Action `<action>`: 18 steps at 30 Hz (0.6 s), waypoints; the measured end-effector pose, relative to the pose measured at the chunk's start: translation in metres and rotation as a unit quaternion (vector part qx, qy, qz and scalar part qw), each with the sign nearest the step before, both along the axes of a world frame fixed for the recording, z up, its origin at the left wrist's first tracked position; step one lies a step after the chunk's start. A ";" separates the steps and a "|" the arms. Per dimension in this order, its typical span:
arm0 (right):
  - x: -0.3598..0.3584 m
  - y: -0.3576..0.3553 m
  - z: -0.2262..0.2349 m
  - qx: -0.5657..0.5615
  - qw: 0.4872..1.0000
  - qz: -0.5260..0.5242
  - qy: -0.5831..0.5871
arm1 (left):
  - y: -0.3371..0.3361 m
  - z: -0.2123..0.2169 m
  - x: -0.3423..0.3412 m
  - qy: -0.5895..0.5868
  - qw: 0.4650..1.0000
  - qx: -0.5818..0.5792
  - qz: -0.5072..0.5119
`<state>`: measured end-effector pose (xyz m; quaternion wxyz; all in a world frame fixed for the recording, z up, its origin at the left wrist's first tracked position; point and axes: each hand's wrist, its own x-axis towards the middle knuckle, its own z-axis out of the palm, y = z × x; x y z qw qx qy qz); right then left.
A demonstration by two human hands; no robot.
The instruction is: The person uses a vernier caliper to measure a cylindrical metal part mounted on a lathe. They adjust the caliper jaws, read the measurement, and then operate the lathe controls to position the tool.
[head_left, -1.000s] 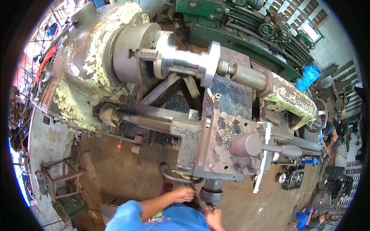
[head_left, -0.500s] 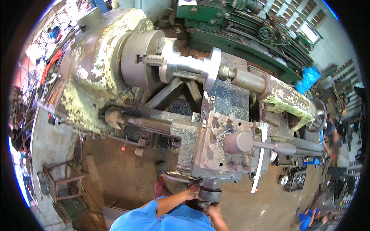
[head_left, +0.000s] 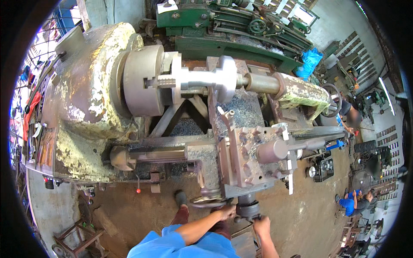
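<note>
In the head view, while the right hand (head_left: 262,225) curls around one end of the crank (head_left: 248,218), the left hand (head_left: 228,212) sits by its other end, exact grip unclear. The step looks like winding it; that calls for a steady, even turn. The crank lies between the hands, below the tool post (head_left: 253,139), well apart from the workpiece (head_left: 200,79).

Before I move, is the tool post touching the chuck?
Apart. In the head view, a diagonal rib and loose chips show plainly in the wide gap between tool post and chuck.
</note>
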<state>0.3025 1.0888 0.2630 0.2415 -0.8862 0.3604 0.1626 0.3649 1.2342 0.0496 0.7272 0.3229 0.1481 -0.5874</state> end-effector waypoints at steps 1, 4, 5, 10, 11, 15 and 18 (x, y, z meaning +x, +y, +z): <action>-0.013 0.007 0.019 -0.003 1.000 0.002 0.017 | 0.024 0.027 0.003 0.025 0.995 -0.100 0.000; -0.022 0.061 0.018 -0.022 0.997 0.060 0.053 | 0.137 0.075 0.008 0.076 0.995 -0.065 -0.014; -0.016 0.074 0.003 0.068 0.995 0.077 0.011 | 0.166 0.070 0.013 0.074 0.997 0.004 -0.004; 0.001 0.022 -0.035 0.087 0.995 0.018 0.034 | 0.157 -0.046 0.006 -0.367 0.898 0.207 0.128; -0.003 0.013 -0.029 0.058 0.997 0.041 0.034 | 0.124 -0.065 0.000 -0.304 0.912 0.270 0.045; -0.034 0.031 0.000 0.070 0.996 0.058 0.028 | 0.030 -0.050 -0.002 -0.079 0.994 0.060 -0.048; -0.024 0.087 -0.026 0.183 0.982 0.017 0.045 | 0.051 0.036 -0.002 0.146 0.987 -0.013 0.069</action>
